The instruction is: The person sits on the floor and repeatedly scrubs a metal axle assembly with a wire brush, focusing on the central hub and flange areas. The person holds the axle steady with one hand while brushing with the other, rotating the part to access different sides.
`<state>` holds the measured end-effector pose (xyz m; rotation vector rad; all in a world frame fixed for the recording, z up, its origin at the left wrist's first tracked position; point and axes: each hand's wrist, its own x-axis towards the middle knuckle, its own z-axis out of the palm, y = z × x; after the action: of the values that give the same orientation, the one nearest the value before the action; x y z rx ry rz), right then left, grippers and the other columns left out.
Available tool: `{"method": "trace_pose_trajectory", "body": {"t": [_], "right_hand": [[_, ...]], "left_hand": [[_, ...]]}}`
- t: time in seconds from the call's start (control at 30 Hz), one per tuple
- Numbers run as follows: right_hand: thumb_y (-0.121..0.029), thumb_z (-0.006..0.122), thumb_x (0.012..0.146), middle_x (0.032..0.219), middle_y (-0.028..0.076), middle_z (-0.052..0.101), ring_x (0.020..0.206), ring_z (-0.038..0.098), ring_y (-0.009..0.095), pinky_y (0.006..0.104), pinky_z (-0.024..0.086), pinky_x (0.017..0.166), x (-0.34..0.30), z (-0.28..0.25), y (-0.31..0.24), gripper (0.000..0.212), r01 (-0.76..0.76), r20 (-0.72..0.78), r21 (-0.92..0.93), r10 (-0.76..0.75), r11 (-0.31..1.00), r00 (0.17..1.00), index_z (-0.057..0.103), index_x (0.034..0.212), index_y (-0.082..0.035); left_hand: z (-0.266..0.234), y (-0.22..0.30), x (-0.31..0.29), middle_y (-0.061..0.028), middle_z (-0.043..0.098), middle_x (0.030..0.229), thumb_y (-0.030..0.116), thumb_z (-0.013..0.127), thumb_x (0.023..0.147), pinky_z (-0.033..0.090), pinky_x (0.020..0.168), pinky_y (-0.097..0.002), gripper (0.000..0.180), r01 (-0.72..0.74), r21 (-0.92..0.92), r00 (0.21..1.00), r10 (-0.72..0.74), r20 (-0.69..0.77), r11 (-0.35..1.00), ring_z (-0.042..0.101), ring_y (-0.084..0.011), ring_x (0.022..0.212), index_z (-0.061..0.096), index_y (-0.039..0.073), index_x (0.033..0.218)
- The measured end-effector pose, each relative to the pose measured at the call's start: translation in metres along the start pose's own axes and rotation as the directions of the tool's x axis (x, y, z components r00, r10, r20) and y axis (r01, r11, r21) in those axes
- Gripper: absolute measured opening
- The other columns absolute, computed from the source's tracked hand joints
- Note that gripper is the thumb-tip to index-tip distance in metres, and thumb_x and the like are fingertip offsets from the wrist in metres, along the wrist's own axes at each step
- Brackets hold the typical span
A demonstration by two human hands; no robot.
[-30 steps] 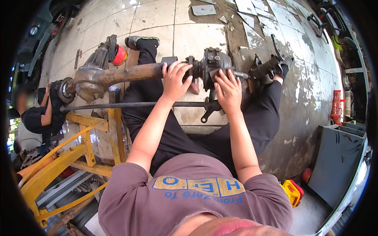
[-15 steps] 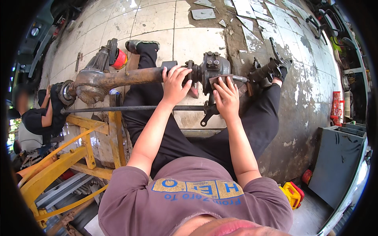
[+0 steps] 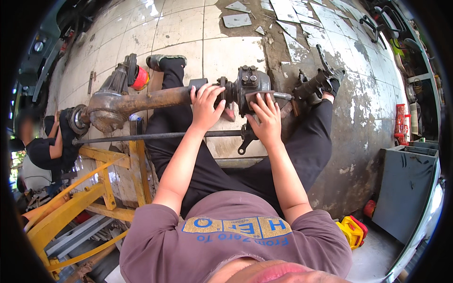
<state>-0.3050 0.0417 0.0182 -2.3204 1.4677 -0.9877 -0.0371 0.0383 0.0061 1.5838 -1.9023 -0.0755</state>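
Left hand [image 3: 205, 106]: fingers spread flat over the rusty axle tube [image 3: 155, 99], pressing on it, not wrapped round.
Right hand [image 3: 265, 119]: palm and open fingers laid on the dark gear housing [image 3: 252, 85].
Axle: lies crosswise over the person's legs, its differential bulge [image 3: 106, 111] at the left.
Thin steel rod [image 3: 160, 137]: runs just below, parallel.
Yellow stand [image 3: 71, 207]: lower left.
Floor [image 3: 226, 52]: cracked tiles.
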Motion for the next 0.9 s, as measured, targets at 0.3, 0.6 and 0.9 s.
{"method": "trace_pose_trajectory", "body": {"t": [0.3,0.6,0.9], "right_hand": [[-0.005,0.083,0.095,0.147,-0.001,0.080,0.151,0.065,0.030,0.0633,0.042,0.127,0.001,-0.006,0.015,0.022,0.181,-0.010,-0.118,-0.183,0.976,0.983,0.084,0.114,-0.016],[-0.006,0.084,0.094,0.146,-0.001,0.080,0.148,0.068,0.029,0.0608,0.047,0.123,0.012,0.000,0.021,0.022,0.167,-0.063,-0.055,-0.170,0.984,0.983,0.081,0.114,-0.016],[0.007,0.077,0.095,0.143,0.010,0.081,0.145,0.070,0.035,0.0486,0.056,0.118,0.014,-0.006,0.026,0.028,0.093,-0.152,0.074,-0.081,0.993,0.985,0.082,0.118,-0.008]], "left_hand": [[0.002,0.000,0.001,-0.0032,0.072,0.144,0.031,0.079,0.100,0.016,0.138,-0.0662,0.046,-0.005,-0.002,1.000,0.005,-0.002,1.000,0.056,-0.0289,0.151,0.074,0.020,0.144],[-0.001,-0.001,-0.003,-0.0045,0.072,0.146,0.030,0.079,0.099,0.016,0.138,-0.0657,0.047,-0.001,-0.003,1.000,0.001,0.015,1.000,0.055,-0.0303,0.154,0.074,0.019,0.145],[0.000,-0.004,-0.002,-0.0041,0.072,0.146,0.030,0.078,0.100,0.016,0.138,-0.0655,0.046,-0.022,-0.002,1.000,0.022,-0.006,1.000,0.056,-0.0299,0.153,0.074,0.019,0.144]]}}
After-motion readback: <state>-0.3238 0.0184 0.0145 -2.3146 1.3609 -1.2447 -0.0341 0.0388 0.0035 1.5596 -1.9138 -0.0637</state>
